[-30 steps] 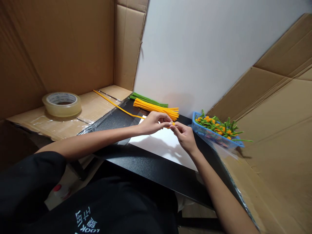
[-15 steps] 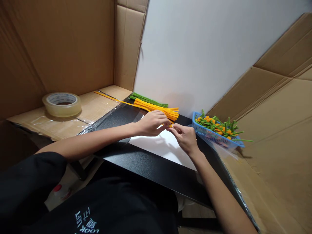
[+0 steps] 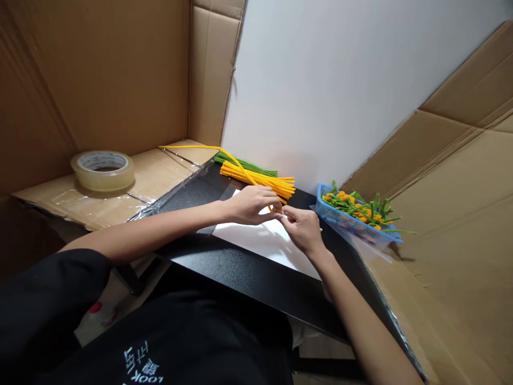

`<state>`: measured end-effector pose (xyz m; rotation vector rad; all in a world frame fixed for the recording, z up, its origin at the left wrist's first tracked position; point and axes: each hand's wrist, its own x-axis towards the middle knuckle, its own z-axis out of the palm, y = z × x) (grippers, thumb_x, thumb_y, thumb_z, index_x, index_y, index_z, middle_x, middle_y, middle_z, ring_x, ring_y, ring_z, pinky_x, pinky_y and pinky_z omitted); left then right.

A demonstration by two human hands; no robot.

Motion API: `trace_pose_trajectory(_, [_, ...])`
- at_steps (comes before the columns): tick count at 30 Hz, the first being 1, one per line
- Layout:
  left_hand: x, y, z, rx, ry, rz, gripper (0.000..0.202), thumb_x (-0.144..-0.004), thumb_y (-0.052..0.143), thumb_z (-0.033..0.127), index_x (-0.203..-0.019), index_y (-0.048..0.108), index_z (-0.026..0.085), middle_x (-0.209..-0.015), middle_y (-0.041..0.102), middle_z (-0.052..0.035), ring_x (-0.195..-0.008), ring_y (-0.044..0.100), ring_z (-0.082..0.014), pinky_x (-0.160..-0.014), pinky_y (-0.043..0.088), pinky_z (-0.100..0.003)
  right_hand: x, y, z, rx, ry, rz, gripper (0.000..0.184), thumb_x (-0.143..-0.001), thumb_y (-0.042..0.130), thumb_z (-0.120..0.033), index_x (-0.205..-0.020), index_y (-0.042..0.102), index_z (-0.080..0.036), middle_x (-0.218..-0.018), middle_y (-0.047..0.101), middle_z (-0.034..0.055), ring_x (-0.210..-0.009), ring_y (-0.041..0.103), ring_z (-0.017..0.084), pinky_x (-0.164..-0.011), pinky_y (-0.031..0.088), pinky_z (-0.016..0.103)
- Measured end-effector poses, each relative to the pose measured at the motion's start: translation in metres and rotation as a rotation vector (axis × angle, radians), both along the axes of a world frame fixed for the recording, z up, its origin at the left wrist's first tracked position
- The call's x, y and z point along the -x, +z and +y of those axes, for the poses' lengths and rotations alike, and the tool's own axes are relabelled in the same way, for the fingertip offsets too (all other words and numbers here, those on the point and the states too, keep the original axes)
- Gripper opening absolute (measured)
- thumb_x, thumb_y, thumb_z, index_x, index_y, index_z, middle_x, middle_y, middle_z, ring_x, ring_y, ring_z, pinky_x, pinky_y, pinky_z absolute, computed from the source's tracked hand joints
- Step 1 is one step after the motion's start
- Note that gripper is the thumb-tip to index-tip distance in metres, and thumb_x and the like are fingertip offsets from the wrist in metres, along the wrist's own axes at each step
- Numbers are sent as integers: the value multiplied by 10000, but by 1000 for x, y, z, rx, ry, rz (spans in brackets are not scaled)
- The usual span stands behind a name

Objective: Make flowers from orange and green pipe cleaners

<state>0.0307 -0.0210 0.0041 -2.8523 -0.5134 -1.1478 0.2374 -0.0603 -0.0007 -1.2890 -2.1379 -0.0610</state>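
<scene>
My left hand [image 3: 253, 203] and my right hand [image 3: 303, 226] meet fingertip to fingertip over a white sheet [image 3: 267, 241] on the black table [image 3: 244, 274]. Both pinch one long yellow pipe cleaner [image 3: 224, 155]. From the fingers it rises back to the left and bends over the cardboard ledge. Just behind the hands lies a bundle of yellow pipe cleaners [image 3: 262, 180], with a bundle of green ones [image 3: 245, 163] behind it against the wall.
A blue basket [image 3: 352, 225] holding several green-and-orange pieces stands at the right of the table. A roll of clear tape [image 3: 102, 169] sits on the cardboard ledge at the left. Cardboard walls rise on the left and right, a white wall behind.
The free end of the yellow pipe cleaner has swung up and back and now shows a bend. The hands have drawn closer together and slightly lower.
</scene>
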Motion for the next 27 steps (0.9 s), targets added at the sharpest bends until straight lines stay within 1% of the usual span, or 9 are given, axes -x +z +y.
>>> trace_pose_trajectory(2, [0,0,1,49,-33,-13,211,-972,585,348,-979,716,182,-980,749,-93,-914,678,-204,-803,483,-313,-2,1,1,17,1,12,451,-912,568,-543,-653,692,-196,-488,473,-13,-469,359,118,-537,239,283])
trace_pose_trajectory(4, [1,1,3,109,-49,-21,202,-966,607,331,-1006,730,175,-1001,755,-100,-924,682,-203,-816,492,-313,-3,3,1,39,4,23,440,-906,576,-539,-666,698,-191,-495,463,-17,-476,348,115,-540,238,282])
trace_pose_trajectory(7, [4,5,5,203,-101,-9,204,-958,622,295,-1066,746,174,-1002,759,-107,-916,689,-199,-811,505,-311,-4,5,1,78,13,50,402,-902,591,-536,-782,759,-192,-514,456,-24,-492,338,116,-549,244,280])
trace_pose_trajectory(10, [7,11,6,273,-188,-15,241,-957,610,244,-1151,744,194,-992,760,-105,-867,688,-183,-754,513,-294,-5,7,2,103,28,103,425,-889,617,-577,-859,784,-187,-523,421,-32,-508,327,116,-550,234,281])
trace_pose_trajectory(13, [8,12,8,329,-226,-61,280,-936,631,203,-1197,732,202,-987,764,-99,-811,681,-158,-703,515,-266,-5,8,2,137,64,163,464,-877,631,-607,-795,755,-168,-526,371,-41,-523,305,112,-546,221,285])
trace_pose_trajectory(16, [6,10,9,364,-238,-144,314,-926,641,179,-1233,708,194,-1005,771,-99,-859,707,-153,-738,542,-260,-5,9,1,189,109,224,450,-886,633,-582,-740,709,-163,-551,381,-41,-545,295,108,-546,221,280])
trace_pose_trajectory(18, [5,9,9,374,-235,-180,295,-926,648,183,-1215,708,178,-991,779,-99,-879,722,-152,-752,555,-256,-4,10,1,206,136,250,446,-888,638,-562,-690,669,-164,-562,375,-44,-551,282,102,-543,213,277])
trace_pose_trajectory(21, [4,8,10,354,-203,-177,197,-921,661,179,-1098,743,155,-971,787,-96,-860,729,-144,-733,550,-236,-4,11,1,201,161,258,456,-886,642,-552,-643,622,-167,-557,348,-54,-548,272,96,-542,208,274])
trace_pose_trajectory(27, [1,2,9,250,-122,-201,134,-937,644,195,-1016,748,164,-904,783,-63,-785,713,-131,-703,522,-231,-3,11,1,155,153,196,485,-901,617,-580,-642,625,-170,-548,358,-55,-541,294,96,-536,207,272])
